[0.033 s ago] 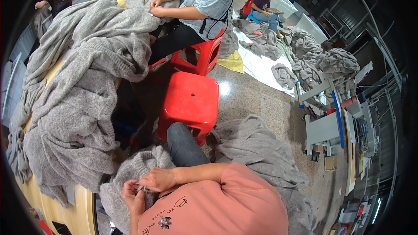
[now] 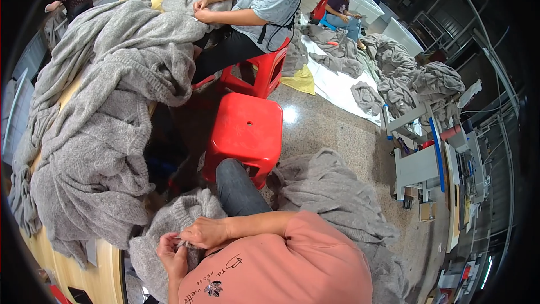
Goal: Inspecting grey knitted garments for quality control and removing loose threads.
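A grey knitted garment (image 2: 179,209) lies bunched over my lap, with a ribbed band near its upper part. My left hand (image 2: 172,254) is closed at the garment's edge, thumb and fingers pinched together on the knit. Right against it, my right hand (image 2: 203,232) is closed too, its fingers curled round a small gathered bit of the same knit. The fingertips of both hands nearly meet; whether a small tool sits between them is too small to make out.
A large heap of grey knitwear (image 2: 95,163) covers the wooden table (image 2: 104,253) on my left. Ahead stands a red plastic stool (image 2: 247,126). Beyond it a co-worker (image 2: 270,5) sits handling knitwear. More grey knitwear (image 2: 332,191) lies to my right, and a workbench (image 2: 419,171) stands farther right.
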`<state>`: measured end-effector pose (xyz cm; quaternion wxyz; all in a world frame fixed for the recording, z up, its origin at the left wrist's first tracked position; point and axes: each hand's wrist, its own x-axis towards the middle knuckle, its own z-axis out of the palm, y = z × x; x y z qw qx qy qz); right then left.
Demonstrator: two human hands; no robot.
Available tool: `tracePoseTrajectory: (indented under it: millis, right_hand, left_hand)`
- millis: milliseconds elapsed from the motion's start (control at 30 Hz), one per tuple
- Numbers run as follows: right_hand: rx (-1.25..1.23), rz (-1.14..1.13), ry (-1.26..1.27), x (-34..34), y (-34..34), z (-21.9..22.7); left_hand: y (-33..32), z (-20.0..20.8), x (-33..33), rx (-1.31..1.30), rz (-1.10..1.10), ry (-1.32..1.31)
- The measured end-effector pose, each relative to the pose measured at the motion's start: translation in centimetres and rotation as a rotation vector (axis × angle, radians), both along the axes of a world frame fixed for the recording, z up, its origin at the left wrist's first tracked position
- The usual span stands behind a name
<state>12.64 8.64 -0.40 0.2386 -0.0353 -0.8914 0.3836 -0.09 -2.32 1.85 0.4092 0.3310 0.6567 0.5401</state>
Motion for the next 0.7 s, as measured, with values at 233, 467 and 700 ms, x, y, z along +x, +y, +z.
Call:
tracePoseTrajectory:
  millis: [233, 467, 700]
  right_hand:
    - [-0.272, -0.04, 0.086, 0.2, -0.7, 0.6]
    - [-0.316, -0.075, 0.143, -0.3, -1.4, 1.2]
    - [-0.225, -0.107, 0.191, -0.3, -2.5, 0.1]
  left_hand:
    - [0.4, 1.3, 0.9, -0.035, 0.006, 0.049]
    - [-0.3, 1.0, 0.0, -0.004, -0.001, -0.059]
    - [-0.6, 0.8, -1.6, -0.129, -0.275, 0.13]
